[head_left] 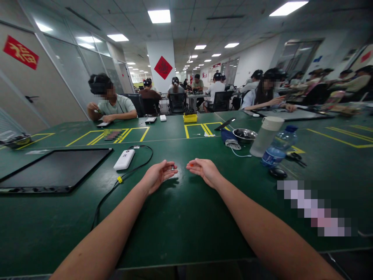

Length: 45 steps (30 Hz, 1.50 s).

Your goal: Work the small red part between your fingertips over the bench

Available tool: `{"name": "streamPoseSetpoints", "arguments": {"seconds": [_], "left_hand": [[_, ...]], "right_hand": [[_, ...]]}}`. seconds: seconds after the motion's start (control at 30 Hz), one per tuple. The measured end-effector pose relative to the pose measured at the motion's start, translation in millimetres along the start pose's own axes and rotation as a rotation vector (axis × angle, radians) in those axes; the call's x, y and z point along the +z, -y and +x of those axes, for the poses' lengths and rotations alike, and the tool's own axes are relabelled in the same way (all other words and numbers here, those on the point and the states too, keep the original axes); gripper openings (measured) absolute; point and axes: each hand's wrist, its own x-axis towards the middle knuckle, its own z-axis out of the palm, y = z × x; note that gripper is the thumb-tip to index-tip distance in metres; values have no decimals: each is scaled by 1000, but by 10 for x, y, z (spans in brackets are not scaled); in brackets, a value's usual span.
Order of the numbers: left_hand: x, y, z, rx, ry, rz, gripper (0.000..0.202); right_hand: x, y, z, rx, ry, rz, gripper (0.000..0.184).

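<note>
Both my forearms reach out over a green table [180, 217]. My left hand [157, 175] is curled, palm inward, pinching a tiny silvery metal part [172, 168] at its fingertips. My right hand [204, 170] faces it a short way apart, its fingers closed on a small orange-red piece [190, 165]. The two hands hover just above the table surface, fingertips pointing at each other with a small gap between them.
A white power bank [124, 159] with a black cable [116, 186] lies left of my hands, beside a black tray [55, 169]. To the right stand a frosted cup [265, 136], a water bottle [279, 149] and a metal bowl [244, 135]. People sit at the tables behind.
</note>
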Motion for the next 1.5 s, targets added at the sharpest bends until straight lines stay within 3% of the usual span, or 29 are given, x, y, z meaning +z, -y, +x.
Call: {"name": "streamPoseSetpoints", "arguments": {"seconds": [0.13, 0.73, 1.13, 1.5], "left_hand": [[-6, 10, -1, 5, 15, 12, 36], [-28, 21, 25, -3, -2, 11, 33], [-155, -47, 110, 115, -248, -69, 24], [-141, -80, 87, 122, -250, -91, 23]], "right_hand": [[0, -3, -7, -24, -16, -36, 10], [-10, 19, 8, 9, -20, 80, 18], [35, 32, -65, 29, 157, 144, 28], [42, 26, -73, 42, 164, 97, 25]]}}
